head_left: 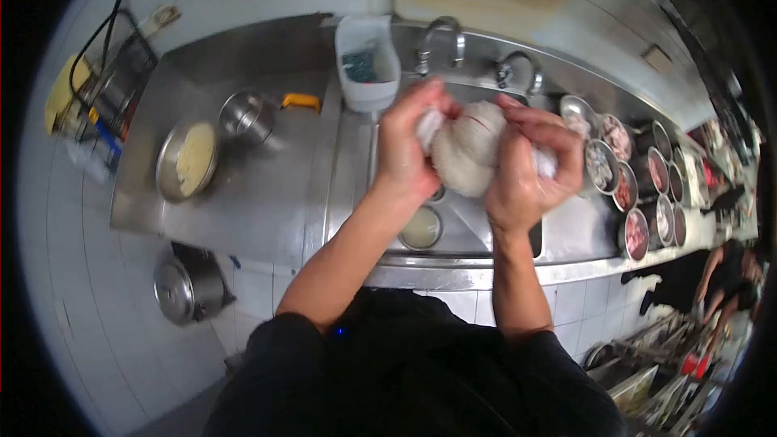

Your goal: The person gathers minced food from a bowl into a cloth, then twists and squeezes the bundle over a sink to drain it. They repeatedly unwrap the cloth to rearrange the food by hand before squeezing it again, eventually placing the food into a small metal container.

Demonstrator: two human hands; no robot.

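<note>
A pale, bunched cloth (468, 150) is held up above the steel sink (465, 239), its middle bulging between both hands. My left hand (409, 142) is wrapped round its left end, where a whitish part shows by the fingers. My right hand (534, 158) grips the other end with bent fingers, and some white material shows between them. Whether anything is inside the cloth cannot be seen. Below, in the sink, sits a round container (421, 228) with cloudy liquid.
Two taps (441, 44) stand behind the sink, beside a white plastic bin (367, 85). Left are a bowl with yellowish contents (193, 159), a steel pot (247, 117) and a yellow-handled tool (301, 101). Several food-filled steel containers (635, 235) stand right; people in dark clothes (684, 279) are beyond.
</note>
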